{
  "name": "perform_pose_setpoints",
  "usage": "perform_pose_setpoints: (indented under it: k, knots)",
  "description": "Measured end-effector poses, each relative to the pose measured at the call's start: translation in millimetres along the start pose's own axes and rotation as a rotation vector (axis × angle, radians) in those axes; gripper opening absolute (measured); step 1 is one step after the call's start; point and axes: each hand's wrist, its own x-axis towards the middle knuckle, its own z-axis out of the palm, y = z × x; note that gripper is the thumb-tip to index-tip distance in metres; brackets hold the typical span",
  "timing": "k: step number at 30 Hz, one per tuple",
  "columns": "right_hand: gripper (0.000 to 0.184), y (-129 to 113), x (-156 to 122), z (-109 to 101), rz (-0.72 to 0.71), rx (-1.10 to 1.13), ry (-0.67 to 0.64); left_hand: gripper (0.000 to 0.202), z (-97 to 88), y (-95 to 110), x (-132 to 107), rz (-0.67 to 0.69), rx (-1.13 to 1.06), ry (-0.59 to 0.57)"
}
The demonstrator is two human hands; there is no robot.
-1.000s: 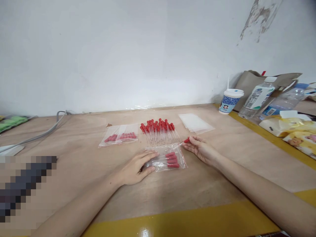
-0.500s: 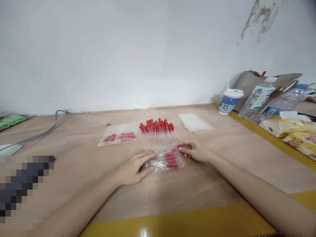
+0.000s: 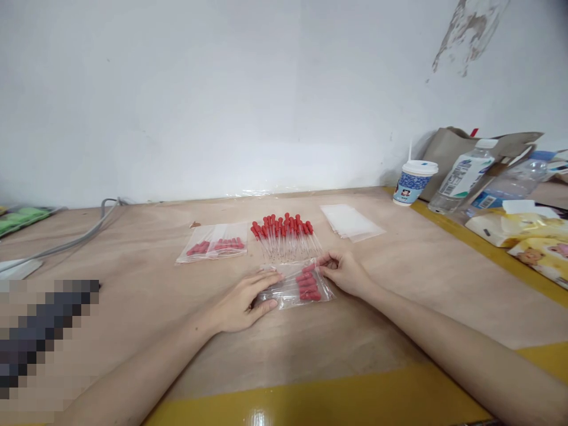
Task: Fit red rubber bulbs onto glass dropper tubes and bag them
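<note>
A clear plastic zip bag [image 3: 288, 291] lies flat in front of me, with several red-bulbed droppers [image 3: 309, 286] side by side in it. Over its left end rests my left hand [image 3: 242, 302], thumb and fingers spread, touching the plastic. My right hand [image 3: 344, 272] is at the bag's right end, thumb and fingers closed on the red bulb of another dropper [image 3: 310, 267], whose stem points left inside the bag. Just beyond lies a loose pile of droppers [image 3: 283, 231].
Filled bags of droppers [image 3: 212, 242] lie to the left of the pile; flat translucent bags [image 3: 350, 222] are stacked to the right. A paper cup [image 3: 413, 182], a bottle [image 3: 464, 177] and a yellow packet [image 3: 532, 231] stand at the right edge. A grey cable [image 3: 89, 231] runs along the left.
My right hand has moved slightly left, pushing the dropper's red bulb further into the bag beside the others. My left hand stays in place.
</note>
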Motion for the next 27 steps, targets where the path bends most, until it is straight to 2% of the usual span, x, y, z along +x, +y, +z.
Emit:
perform_pose_setpoints:
  k: [3, 5, 7, 10, 12, 14, 17, 19, 21, 22, 24, 27]
  knots:
    - [0.014, -3.7, -2.0, 1.6, -0.077, -0.034, -0.046, 0.047, -0.3, 0.8, 0.0, -0.015, 0.005, -0.014]
    - [0.016, -6.7, -3.7, 1.9, -0.166, -0.013, -0.173, 0.046, -0.4, 0.8, 0.2, -0.01, -0.001, -0.009]
    - [0.018, -8.6, -5.3, -0.7, -0.173, 0.036, -0.248, 0.045, -1.1, 0.4, 0.6, 0.009, -0.014, -0.001]
    - [0.021, -9.0, -7.4, -12.2, -0.121, -0.006, -0.162, 0.045, -3.6, -0.9, 0.7, 0.047, -0.041, -0.022]
    - [0.033, -9.3, -9.6, -22.8, -0.224, -0.132, -0.163, 0.047, -5.5, -2.3, 0.2, 0.069, -0.04, -0.057]
    - [0.042, -10.9, -12.3, -31.7, -0.389, -0.246, -0.257, 0.051, -6.2, -4.1, -0.5, 0.082, 0.012, -0.069]
    - [0.03, -14.4, -16.8, -34.7, -0.523, -0.292, -0.353, 0.05, -4.4, -7.0, -1.1, 0.016, 0.151, 0.058]
    - [0.019, -16.7, -20.1, -29.4, -0.53, -0.248, -0.377, 0.044, -3.6, -7.5, -1.5, -0.084, 0.199, 0.204]
    - [0.013, -18.6, -23.6, -20.6, -0.515, -0.172, -0.407, 0.037, -4.8, -5.0, -2.4, -0.152, 0.188, 0.302]
    - [0.013, -19.4, -25.3, -15.6, -0.505, -0.129, -0.416, 0.034, -6.1, -2.4, -3.1, -0.146, 0.168, 0.312]
    - [0.011, -21.0, -28.5, -5.8, -0.472, -0.04, -0.407, 0.038, -8.5, 4.9, -4.7, -0.048, 0.123, 0.26]
    - [0.01, -24.0, -32.1, 6.2, -0.416, 0.108, -0.358, 0.074, -6.8, 16.8, -6.5, 0.133, 0.143, 0.159]
